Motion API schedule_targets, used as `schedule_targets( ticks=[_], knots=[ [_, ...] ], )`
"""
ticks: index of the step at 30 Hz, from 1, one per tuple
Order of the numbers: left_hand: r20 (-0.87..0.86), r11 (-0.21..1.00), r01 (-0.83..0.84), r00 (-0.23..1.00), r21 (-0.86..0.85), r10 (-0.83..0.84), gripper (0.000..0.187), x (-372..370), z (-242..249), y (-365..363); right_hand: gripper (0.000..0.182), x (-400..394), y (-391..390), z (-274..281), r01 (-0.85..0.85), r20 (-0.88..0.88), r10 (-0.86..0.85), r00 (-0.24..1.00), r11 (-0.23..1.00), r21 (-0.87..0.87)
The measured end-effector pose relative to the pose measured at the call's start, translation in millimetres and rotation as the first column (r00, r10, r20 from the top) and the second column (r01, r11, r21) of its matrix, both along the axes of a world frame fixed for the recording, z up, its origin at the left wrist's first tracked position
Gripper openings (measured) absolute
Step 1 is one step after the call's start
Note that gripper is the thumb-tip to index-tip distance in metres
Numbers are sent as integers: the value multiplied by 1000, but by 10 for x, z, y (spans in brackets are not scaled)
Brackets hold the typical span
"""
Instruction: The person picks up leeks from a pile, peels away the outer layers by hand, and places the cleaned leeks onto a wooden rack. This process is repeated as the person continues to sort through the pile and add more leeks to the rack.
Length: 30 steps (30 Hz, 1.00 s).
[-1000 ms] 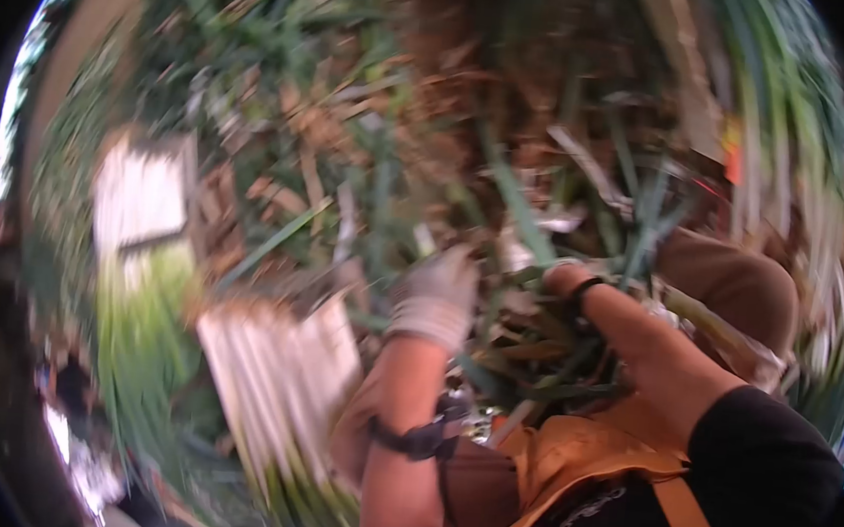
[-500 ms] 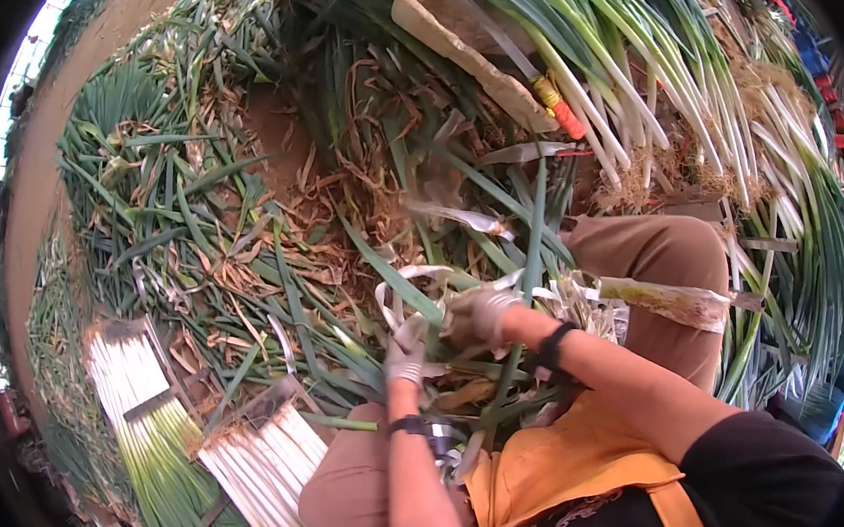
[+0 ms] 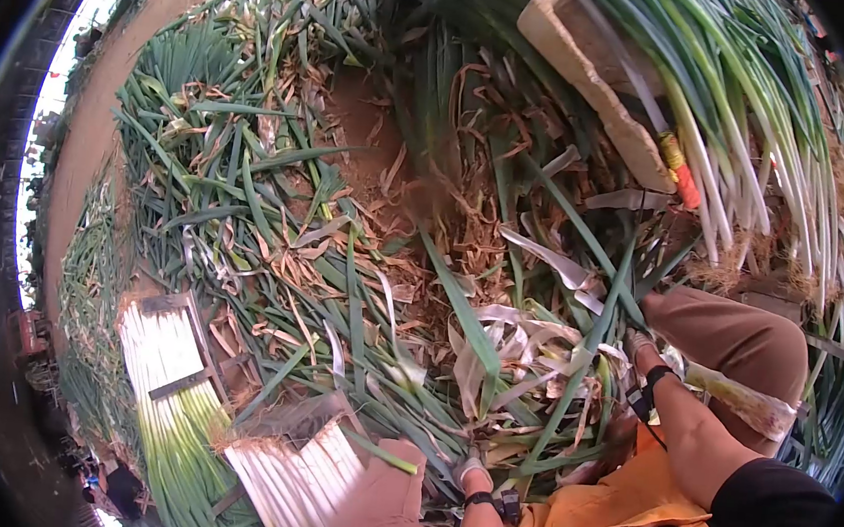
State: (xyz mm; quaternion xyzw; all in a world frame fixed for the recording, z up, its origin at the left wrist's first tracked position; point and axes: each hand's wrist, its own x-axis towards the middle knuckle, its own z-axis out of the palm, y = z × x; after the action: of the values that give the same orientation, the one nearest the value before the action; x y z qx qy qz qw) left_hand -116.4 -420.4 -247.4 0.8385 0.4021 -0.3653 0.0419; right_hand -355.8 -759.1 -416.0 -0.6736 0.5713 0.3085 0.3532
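Hands: gloved, apart, clock taken from frame centre. Left hand (image 3: 472, 468) at 5, low beside the left knee (image 3: 380, 496); right hand (image 3: 641, 347) between 3 and 4, by the right knee (image 3: 732, 331). Left is small and partly lost against the scraps; right fingers run in under crossing dark green leaves (image 3: 611, 305). Finger state: cannot tell on either, pinch or spread. Those leaves are just beyond the right hand, up-left of the knee.

Arms: right forearm comes in from 4-5, angled up-left out of a black sleeve. Left forearm near upright at 5, black band at wrist. Orange apron (image 3: 602, 500) behind both.

In the way: pale peelings (image 3: 530, 348) at 4, heaped between the hands, with a broad green leaf (image 3: 462, 317) lying over their left side. Wrapped-looking pale stalk (image 3: 742, 397) crosses the right thigh. Cut green stalk (image 3: 380, 453) sits on the left knee.

Further out: white-ended leek bundle (image 3: 297, 484) at 7, roots up-left; second bundle (image 3: 164, 341) at 8, in a wooden frame (image 3: 199, 339). Loose greens (image 3: 192, 133) fill 9-11. Pale trough (image 3: 607, 104) at 1; red-yellow handle (image 3: 687, 184) at its lower end; rooted leeks (image 3: 744, 141) at 2.
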Motion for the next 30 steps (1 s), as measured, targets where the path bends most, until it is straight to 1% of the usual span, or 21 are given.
schedule_targets(
  ticks=[1, 2, 3, 5, 6, 7, 9, 11, 14, 17, 19, 20, 22, 23, 24, 26, 28, 29, 30],
  knots=[
    [-108, 989, -135, 986, -61, 128, 69, -28, -72, 134, 38, 148, 13, 304, 8, 96, -9, 995, 1000, 13],
    [-182, 882, -384, 921, -273, 344, 73, -164, -414, 486, 36, 326, 34, 671, 17, 188, -22, 982, 999, 28],
    [-300, 671, -595, 803, -443, 515, 76, -298, -790, 780, 36, 442, 64, 950, 27, 274, -38, 961, 999, 44],
    [-440, 471, -632, 771, -615, 461, 84, -470, -993, 859, 35, 641, 146, 1173, -23, 314, -2, 949, 997, 75],
    [-390, 640, -646, 763, -417, 516, 80, -145, -385, 237, 34, 730, 190, 1220, -62, 319, 27, 947, 993, 99],
    [-374, 628, -652, 758, -425, 535, 78, -70, -328, 98, 34, 813, 229, 1260, -99, 323, 54, 945, 987, 126],
    [-349, 556, -644, 759, -525, 549, 75, -134, -429, 83, 33, 939, 243, 1364, -169, 327, 113, 938, 974, 148],
    [-319, 525, -613, 775, -590, 546, 72, -153, -452, 59, 32, 1030, 287, 1482, -230, 325, 170, 930, 960, 158],
    [-255, 497, -535, 813, -683, 524, 67, -71, -362, -35, 31, 1139, 342, 1643, -315, 340, 250, 906, 937, 150],
    [-168, 450, -414, 855, -791, 491, 63, 126, -151, -219, 30, 1315, 312, 1807, -411, 365, 354, 861, 908, 87],
    [-69, 385, -269, 885, -883, 460, 60, 458, 113, -445, 29, 1559, 189, 1928, -477, 390, 444, 806, 879, -14],
    [1, 339, -167, 896, -926, 444, 58, 713, 314, -582, 29, 1735, 98, 2008, -502, 405, 490, 772, 861, -85],
    [146, 204, 62, 891, -977, 430, 56, 1414, 893, -868, 28, 2242, -148, 2229, -547, 424, 607, 672, 793, -268],
    [190, 98, 163, 868, -982, 459, 54, 1873, 1295, -1009, 27, 2561, -282, 2405, -548, 427, 661, 617, 750, -370],
    [204, 1, 237, 835, -972, 511, 53, 2201, 1683, -1044, 27, 2916, -420, 2625, -532, 426, 708, 563, 705, -468],
    [263, -141, 413, 771, -900, 579, 50, 2840, 2534, -1085, 26, 3639, -666, 3246, -455, 412, 792, 451, 601, -656],
    [278, -221, 543, 687, -810, 672, 47, 3187, 3258, -1050, 25, 4215, -817, 3850, -342, 365, 860, 358, 484, -805],
    [255, -233, 567, 650, -790, 716, 46, 3211, 3442, -991, 25, 4475, -868, 4091, -281, 325, 892, 315, 414, -866],
    [242, -220, 571, 622, -791, 744, 45, 3187, 3507, -945, 25, 4620, -868, 4257, -238, 290, 914, 285, 360, -902]
  ],
)
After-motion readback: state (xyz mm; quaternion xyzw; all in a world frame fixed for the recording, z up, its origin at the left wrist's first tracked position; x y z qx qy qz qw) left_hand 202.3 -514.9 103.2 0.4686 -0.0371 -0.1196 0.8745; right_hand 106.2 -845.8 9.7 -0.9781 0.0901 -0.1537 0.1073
